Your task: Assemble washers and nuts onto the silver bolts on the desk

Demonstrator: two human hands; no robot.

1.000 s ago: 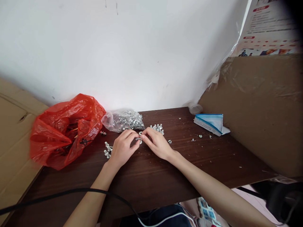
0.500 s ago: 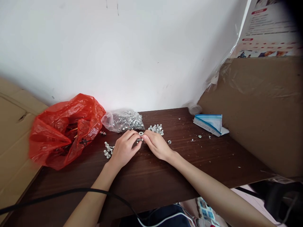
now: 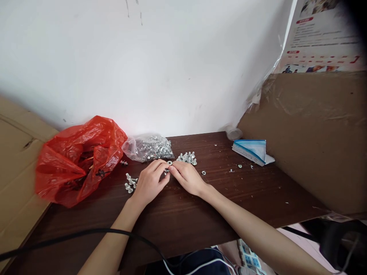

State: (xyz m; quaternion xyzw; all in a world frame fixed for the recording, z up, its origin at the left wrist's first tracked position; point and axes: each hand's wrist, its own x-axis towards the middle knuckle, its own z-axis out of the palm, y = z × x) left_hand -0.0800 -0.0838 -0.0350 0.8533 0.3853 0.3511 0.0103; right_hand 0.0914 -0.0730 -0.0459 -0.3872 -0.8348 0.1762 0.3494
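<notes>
Over by the far left corner of the tabletop [image 3: 177,221] there's a crumpled red plastic bag [image 3: 63,168], its mouth gaping on something dark that I can't make out. A brown board [image 3: 17,160] stands along the left edge, and a big cardboard panel [image 3: 309,141] along the right, with a printed sheet [image 3: 323,36] above it. A small clear round container [image 3: 234,133] sits in the far right corner, against the white wall [image 3: 143,68]. Nearer, a blue-and-white packet [image 3: 249,151] lies close to the cardboard panel, and a few pale scraps [image 3: 240,166] are scattered just nearer than that. A black cable [image 3: 94,230] sweeps across the near left corner; below the near edge I see a white cable [image 3: 206,262] and a power strip [image 3: 250,258].
</notes>
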